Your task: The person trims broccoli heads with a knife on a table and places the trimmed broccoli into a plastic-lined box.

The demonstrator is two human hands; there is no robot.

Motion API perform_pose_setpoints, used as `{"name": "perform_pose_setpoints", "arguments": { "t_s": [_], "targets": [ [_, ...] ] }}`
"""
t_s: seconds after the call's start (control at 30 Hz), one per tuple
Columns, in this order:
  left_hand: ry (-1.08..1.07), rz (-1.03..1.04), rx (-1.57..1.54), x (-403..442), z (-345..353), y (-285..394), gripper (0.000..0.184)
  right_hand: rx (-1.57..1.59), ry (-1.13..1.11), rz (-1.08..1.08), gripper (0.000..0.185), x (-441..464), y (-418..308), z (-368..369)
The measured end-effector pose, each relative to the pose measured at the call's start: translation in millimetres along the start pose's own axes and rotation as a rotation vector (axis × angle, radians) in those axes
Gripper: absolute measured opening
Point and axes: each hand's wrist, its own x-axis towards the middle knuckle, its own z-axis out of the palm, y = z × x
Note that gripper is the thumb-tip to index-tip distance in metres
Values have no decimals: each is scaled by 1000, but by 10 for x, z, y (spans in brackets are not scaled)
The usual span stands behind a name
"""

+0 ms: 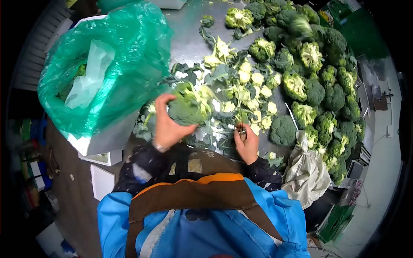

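Observation:
A large broccoli head sits in my left hand, its florets against my fingers and its pale stem side turned to the right. My right hand is closed around the handle of a small knife, whose blade points away from me. Between and beyond my hands, cut stem pieces and leaves lie scattered on the metal table. Just right of my right hand rests another broccoli head.
At the left stands a white foam box lined with a green plastic bag. A big pile of broccoli covers the table's right side. A whitish sack lies at the near right edge.

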Motion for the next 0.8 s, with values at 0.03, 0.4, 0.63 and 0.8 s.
{"name": "perform_pose_setpoints", "arguments": {
  "t_s": [0.03, 0.4, 0.63, 0.8],
  "targets": [
    [-13, 32, 22, -100, 168, -135, 80, 3, 33, -140, 22, -36, 12, -20],
    [-59, -16, 75, -373, 419, -460, 82, -128, -442, -53, 26, -133, -95, 88],
    [-103, 71, 231, -248, 495, -319, 82, -361, -484, 39, 21, 121, -238, 362],
    [-151, 58, 234, -258, 516, -328, 84, -389, -545, 94, 19, 161, -297, 293]
  ]
}}
